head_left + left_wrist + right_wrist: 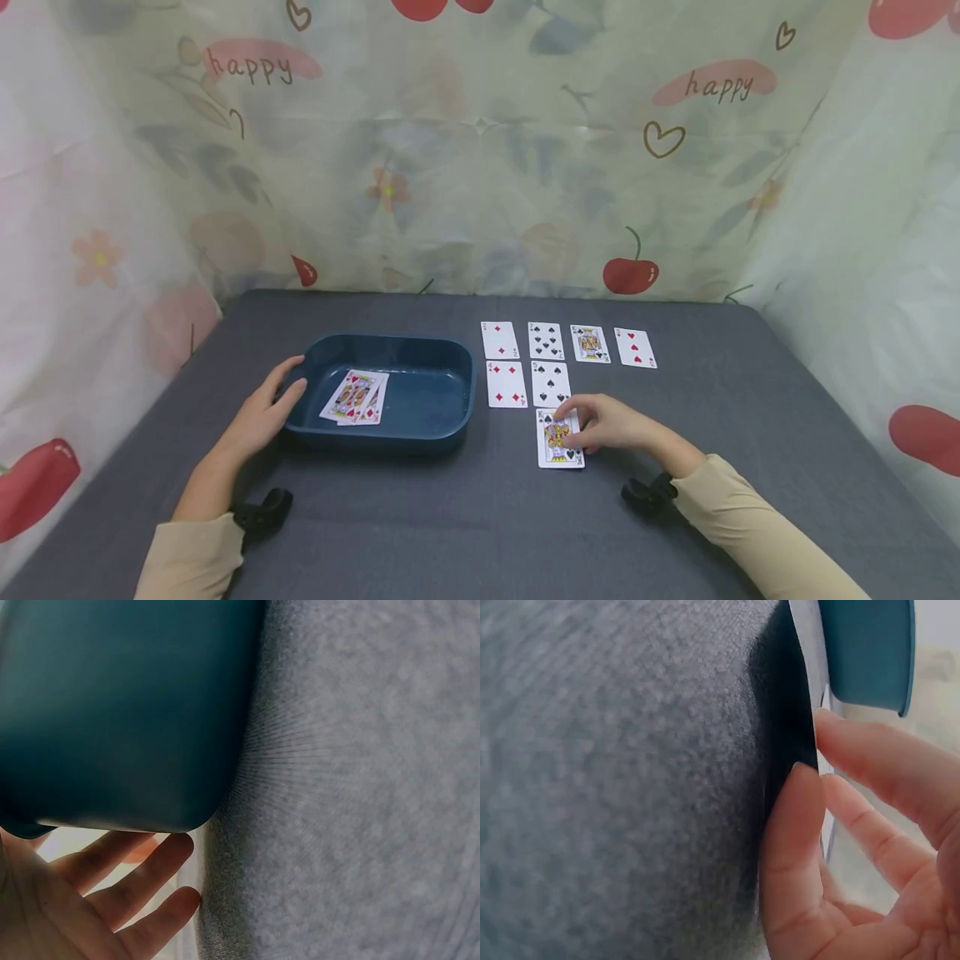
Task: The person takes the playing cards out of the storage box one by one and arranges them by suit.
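My left hand (258, 412) holds the left side of a dark blue rectangular tub (431, 446), thumb over the rim. In the left wrist view the other fingers (142, 889) lie along the outside wall, loosely extended. A few playing cards (356, 398) lie overlapped inside, a king on top. To the right of the tub, my right hand (607, 423) pinches the right side of a king of spades (551, 454). The right wrist view shows the thumb (799, 832) under the card's raised edge and a finger on its other face.
Beyond the right hand, face-up cards lie in rows: four of diamonds (507, 385) and five of spades (551, 385) nearer; two of diamonds (499, 340), seven of spades (545, 341), a king (590, 343) and three of hearts (635, 347) behind. A patterned curtain (480, 208) encloses the grey-covered table (450, 533).
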A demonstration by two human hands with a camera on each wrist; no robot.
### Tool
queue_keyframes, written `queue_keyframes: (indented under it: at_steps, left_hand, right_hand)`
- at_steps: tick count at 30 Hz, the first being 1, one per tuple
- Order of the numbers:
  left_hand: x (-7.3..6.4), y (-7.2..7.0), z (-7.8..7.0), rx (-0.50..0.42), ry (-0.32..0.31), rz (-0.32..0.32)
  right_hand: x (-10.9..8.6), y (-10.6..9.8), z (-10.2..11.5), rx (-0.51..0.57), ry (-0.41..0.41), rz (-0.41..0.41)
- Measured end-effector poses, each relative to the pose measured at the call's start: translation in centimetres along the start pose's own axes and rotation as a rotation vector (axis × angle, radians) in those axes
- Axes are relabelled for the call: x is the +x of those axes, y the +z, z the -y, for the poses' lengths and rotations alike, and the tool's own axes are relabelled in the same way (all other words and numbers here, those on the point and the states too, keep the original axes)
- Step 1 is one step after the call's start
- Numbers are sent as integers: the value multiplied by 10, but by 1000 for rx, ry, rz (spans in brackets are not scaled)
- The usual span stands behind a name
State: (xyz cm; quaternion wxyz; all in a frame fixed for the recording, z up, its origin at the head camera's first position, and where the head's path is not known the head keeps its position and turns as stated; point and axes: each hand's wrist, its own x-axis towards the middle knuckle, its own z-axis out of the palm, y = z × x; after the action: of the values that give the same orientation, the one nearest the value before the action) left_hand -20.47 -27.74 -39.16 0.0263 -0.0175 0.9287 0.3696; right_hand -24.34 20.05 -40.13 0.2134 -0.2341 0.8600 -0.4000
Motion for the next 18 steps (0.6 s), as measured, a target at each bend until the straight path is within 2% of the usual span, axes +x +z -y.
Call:
queue_keyframes:
  at_steps: [8,18]
  left_hand:
    - [1,1,1,4,-6,0]
    - [1,1,2,9,6,-5]
  right_hand:
    - [2,5,3,-97,-24,-40]
    - [2,8,7,-329,-84,-141]
